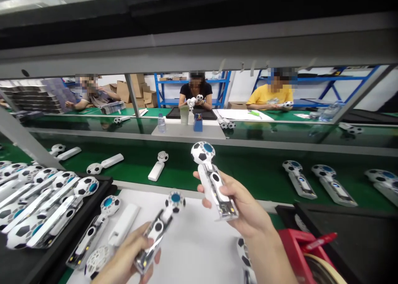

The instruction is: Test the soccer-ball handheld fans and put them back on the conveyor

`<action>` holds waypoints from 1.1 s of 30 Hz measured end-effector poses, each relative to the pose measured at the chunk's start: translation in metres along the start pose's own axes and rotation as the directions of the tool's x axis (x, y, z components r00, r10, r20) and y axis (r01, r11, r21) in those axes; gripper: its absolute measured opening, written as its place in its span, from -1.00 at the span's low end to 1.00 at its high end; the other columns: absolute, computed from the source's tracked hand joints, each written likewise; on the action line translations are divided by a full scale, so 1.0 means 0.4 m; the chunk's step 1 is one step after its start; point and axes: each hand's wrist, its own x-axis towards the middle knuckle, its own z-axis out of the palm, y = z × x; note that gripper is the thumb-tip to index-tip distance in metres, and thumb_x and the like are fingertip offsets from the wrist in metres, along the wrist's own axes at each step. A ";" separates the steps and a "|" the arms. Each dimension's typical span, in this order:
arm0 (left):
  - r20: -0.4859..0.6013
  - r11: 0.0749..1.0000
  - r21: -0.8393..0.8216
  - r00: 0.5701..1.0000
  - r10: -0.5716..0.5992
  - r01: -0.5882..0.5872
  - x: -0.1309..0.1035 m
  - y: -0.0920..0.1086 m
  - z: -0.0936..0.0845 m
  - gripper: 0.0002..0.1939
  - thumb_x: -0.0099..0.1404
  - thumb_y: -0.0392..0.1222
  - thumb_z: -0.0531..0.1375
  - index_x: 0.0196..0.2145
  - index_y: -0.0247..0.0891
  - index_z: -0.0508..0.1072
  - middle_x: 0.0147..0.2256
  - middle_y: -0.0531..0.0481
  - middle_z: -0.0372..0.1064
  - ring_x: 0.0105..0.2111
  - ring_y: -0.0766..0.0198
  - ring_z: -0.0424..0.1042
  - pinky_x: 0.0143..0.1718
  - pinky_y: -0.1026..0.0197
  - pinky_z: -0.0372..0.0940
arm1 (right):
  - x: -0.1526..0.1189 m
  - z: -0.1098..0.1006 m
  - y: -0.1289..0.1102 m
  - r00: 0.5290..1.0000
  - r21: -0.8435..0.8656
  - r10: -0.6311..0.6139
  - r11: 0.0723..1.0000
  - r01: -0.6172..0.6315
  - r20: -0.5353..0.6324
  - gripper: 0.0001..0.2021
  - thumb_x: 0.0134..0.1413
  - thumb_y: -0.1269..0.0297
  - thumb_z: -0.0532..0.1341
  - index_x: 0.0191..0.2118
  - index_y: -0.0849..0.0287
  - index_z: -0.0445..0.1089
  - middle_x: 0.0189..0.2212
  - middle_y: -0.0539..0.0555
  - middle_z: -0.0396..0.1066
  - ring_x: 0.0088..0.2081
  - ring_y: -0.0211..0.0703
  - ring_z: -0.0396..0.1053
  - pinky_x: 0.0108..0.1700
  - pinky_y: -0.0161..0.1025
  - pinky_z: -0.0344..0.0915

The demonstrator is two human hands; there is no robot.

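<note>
The left hand [135, 246] at seven o'clock and the right hand [241, 199] at five each grip a white plastic handheld unit with a football-patterned round head.

Closed around the left unit [158, 226] and right unit [213, 175], both hands lift them over a white-sheeted worktop [189, 255], thumbs across the open handles, whose electronics lie bare; pinching the shell edges, clear of the exposed parts, would probably be safer, and keeping the two heads apart should avoid scuffs. Another open unit [91, 231] lies at eight o'clock, beside a black tray [107, 186] of similar pieces; a red plastic holder [287, 246] with a red pen [323, 240] sits at four. No brand or label on the units is readable, nor any writing on the pen.
</note>
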 end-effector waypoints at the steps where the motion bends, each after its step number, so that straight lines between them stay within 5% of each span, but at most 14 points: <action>1: 0.084 0.987 -0.160 0.996 0.020 -0.007 0.001 0.027 0.011 -0.65 0.29 -0.01 0.11 -0.06 -0.25 0.36 -0.47 0.01 0.39 -0.75 0.43 0.19 -0.72 0.35 0.11 | -0.005 0.001 -0.003 1.000 0.036 0.009 0.999 -0.009 0.016 -0.56 -0.18 0.40 0.29 -0.05 0.22 0.50 0.02 0.23 0.45 -0.22 -0.07 0.47 -0.38 -0.27 0.44; 4: 0.307 0.826 -0.561 0.938 0.160 0.043 0.002 0.103 0.040 -0.67 0.34 -0.01 0.10 -0.08 -0.29 0.39 -0.47 0.05 0.30 -0.75 0.52 0.12 -0.84 0.47 0.05 | -0.022 0.006 -0.008 0.999 0.108 0.036 0.993 -0.039 0.024 -0.53 -0.17 0.31 0.26 -0.02 0.18 0.50 0.12 0.18 0.39 -0.12 -0.12 0.48 -0.27 -0.31 0.47; 7: 0.452 0.655 -0.749 0.798 0.400 0.095 0.012 0.158 0.060 -0.60 0.36 -0.13 0.07 0.11 -0.31 0.29 -0.38 0.02 0.34 -0.68 0.48 0.30 -0.86 0.53 0.10 | -0.040 0.015 -0.008 0.998 0.114 -0.033 0.993 0.026 0.062 -0.55 -0.02 0.26 0.18 0.04 0.13 0.47 0.19 0.14 0.33 -0.10 -0.17 0.49 -0.37 -0.41 0.43; 9: 0.499 0.650 -0.756 0.707 0.502 0.072 0.025 0.182 0.070 -0.64 0.38 -0.17 0.06 0.10 -0.30 0.31 -0.30 -0.04 0.41 -0.57 0.40 0.45 -0.77 0.49 0.27 | -0.049 0.023 -0.004 0.987 0.115 -0.102 0.989 0.088 0.123 -0.58 0.06 0.28 0.15 0.06 0.12 0.46 0.18 0.15 0.34 -0.16 -0.16 0.50 -0.49 -0.44 0.36; 11: 0.505 0.722 -0.689 0.672 0.541 -0.063 0.035 0.197 0.079 -0.71 0.38 -0.16 0.08 -0.01 -0.29 0.38 -0.21 -0.09 0.45 -0.47 0.27 0.55 -0.60 0.34 0.44 | -0.054 0.032 0.004 0.973 0.077 -0.137 0.989 0.125 0.185 -0.58 0.09 0.29 0.17 0.09 0.13 0.43 0.03 0.19 0.46 -0.32 -0.16 0.50 -0.52 -0.38 0.33; 14: 0.407 0.810 -0.475 0.729 0.550 -0.345 0.042 0.206 0.089 -0.77 0.34 -0.18 0.16 -0.05 -0.21 0.36 -0.08 -0.08 0.43 -0.37 0.08 0.59 -0.37 0.08 0.50 | -0.053 0.043 0.025 0.976 -0.115 -0.180 0.974 0.194 0.126 -0.46 0.08 0.30 0.25 0.21 0.07 0.27 -0.24 0.13 0.51 -0.46 -0.15 0.46 -0.42 -0.24 0.35; 17: 0.270 0.828 -0.287 0.789 0.552 -0.481 0.040 0.207 0.092 -0.67 0.30 -0.22 0.22 -0.02 -0.10 0.25 -0.04 -0.05 0.42 -0.29 0.05 0.58 -0.28 0.04 0.46 | -0.044 0.048 0.052 0.967 -0.310 -0.252 0.922 0.232 -0.028 -0.23 0.11 0.29 0.28 0.37 -0.05 -0.07 -0.21 0.10 0.48 -0.38 -0.08 0.46 -0.33 -0.16 0.37; 19: 0.234 0.839 -0.226 0.808 0.540 -0.495 0.041 0.205 0.090 -0.59 0.29 -0.21 0.24 0.03 -0.06 0.18 -0.03 -0.07 0.41 -0.27 0.07 0.56 -0.25 0.03 0.44 | -0.035 0.046 0.070 0.965 -0.353 -0.259 0.907 0.228 -0.043 -0.16 0.14 0.25 0.29 0.40 -0.06 -0.21 -0.18 0.10 0.47 -0.37 -0.09 0.44 -0.32 -0.13 0.38; 24: 0.247 0.856 -0.235 0.824 0.510 -0.460 0.055 0.199 0.085 -0.34 0.27 -0.17 0.24 0.21 -0.01 0.00 -0.08 -0.12 0.42 -0.22 0.04 0.52 -0.21 -0.03 0.41 | -0.018 0.033 0.101 0.974 -0.343 -0.226 0.914 0.217 0.015 -0.16 0.15 0.20 0.30 0.41 0.01 -0.19 -0.14 0.14 0.45 -0.18 0.03 0.44 -0.19 -0.06 0.39; 29: 0.213 0.844 -0.215 0.820 0.532 -0.492 0.065 0.191 0.088 -0.29 0.30 -0.14 0.23 0.26 0.04 -0.07 -0.04 -0.13 0.37 -0.30 0.18 0.46 -0.27 0.08 0.39 | -0.014 0.031 0.100 0.977 -0.347 -0.211 0.918 0.192 -0.017 -0.07 0.14 0.19 0.30 0.43 -0.04 -0.33 -0.19 0.13 0.46 -0.34 -0.02 0.44 -0.31 -0.06 0.39; 33: 0.262 0.852 -0.206 0.812 0.521 -0.481 0.063 0.190 0.087 -0.22 0.32 -0.11 0.25 0.29 0.08 -0.15 -0.10 -0.09 0.39 -0.29 0.20 0.44 -0.24 0.12 0.36 | -0.020 0.032 0.084 0.976 -0.391 -0.207 0.905 0.167 -0.062 -0.03 0.03 0.13 0.37 0.42 -0.08 -0.24 -0.14 0.14 0.45 -0.35 -0.03 0.44 -0.31 -0.08 0.39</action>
